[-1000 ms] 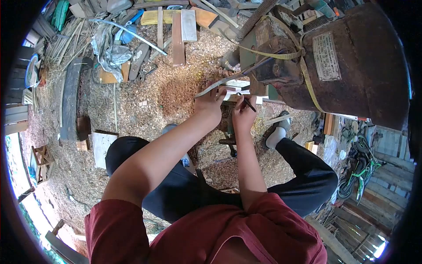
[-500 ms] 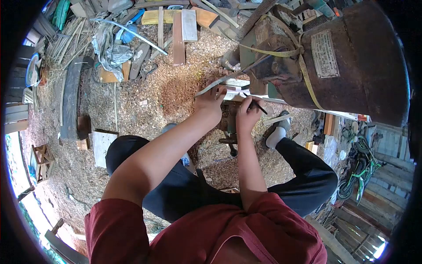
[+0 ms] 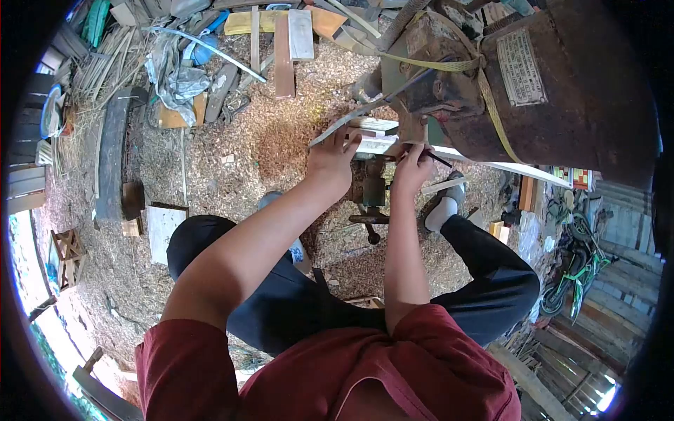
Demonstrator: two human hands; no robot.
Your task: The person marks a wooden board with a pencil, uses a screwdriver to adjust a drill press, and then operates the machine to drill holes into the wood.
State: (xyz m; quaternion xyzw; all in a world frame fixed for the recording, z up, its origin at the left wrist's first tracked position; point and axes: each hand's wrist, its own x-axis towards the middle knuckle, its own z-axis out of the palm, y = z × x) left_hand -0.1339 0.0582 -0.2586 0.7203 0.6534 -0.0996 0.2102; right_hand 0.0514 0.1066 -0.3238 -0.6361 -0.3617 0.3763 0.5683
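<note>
My left hand (image 3: 330,165) has its fingers bent over the left end of a pale wooden piece (image 3: 378,144), gripping it there. A grey curved strip (image 3: 351,118) crosses over those fingers, partly hiding them. Between the fingers of my right hand (image 3: 413,172) is a slim black pen (image 3: 440,159), slanting down to the right. Its hand rests close to the wood, and I cannot make out the tip. Just below the wood is a dark metal clamp-like part (image 3: 370,193) with a handle.
A large rusty motor (image 3: 547,91), with yellow strapping (image 3: 449,66) around it, looms at upper right. Wood chips (image 3: 277,151) cover the ground. Boards (image 3: 284,59) lie at the back; a dark beam (image 3: 114,154) is at left. A green bike (image 3: 576,277) stands at right.
My right hand has shifted right along the wood with the pen, and the pen now lies lower. My left hand has moved slightly up and left. The whole view has tilted a little.
</note>
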